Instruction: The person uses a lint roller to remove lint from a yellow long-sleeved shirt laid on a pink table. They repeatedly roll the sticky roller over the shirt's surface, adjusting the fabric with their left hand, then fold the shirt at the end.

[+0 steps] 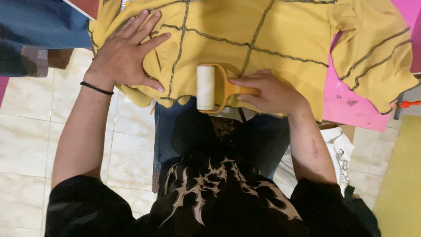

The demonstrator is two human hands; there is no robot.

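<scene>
Nearest the camera is the person's black shirt [210, 202] with a pale flame-like print, and below it blue jeans [175, 131], standing on a floor of cream tiles [26, 131]. The right hand [269, 92] is closed around the orange handle of a lint roller [210, 87], thumb and fingers wrapped over the grip. The roller's white drum lies upright in the frame, at the lower hem of a yellow garment [263, 35]; the drum appears to press on the fabric, though contact at its lower end, past the hem, cannot be confirmed. The left hand [127, 55] is open, palm down, fingers spread flat on the left part of the same garment, holding nothing. A thin black band [96, 88] circles the left wrist. The yellow garment is spread across a pink work surface [351, 105], with dark contrast seams crossing it; its sleeve hangs over the right side of the pink surface, and the hem overhangs the near edge. To the right, beside the person's right forearm, a white cloth item [342, 149] sits low near the floor. At far left, a blue fabric mass [39, 26] occupies the upper corner. At the right edge, a small orange-handled object [410, 104] shows partly.
</scene>
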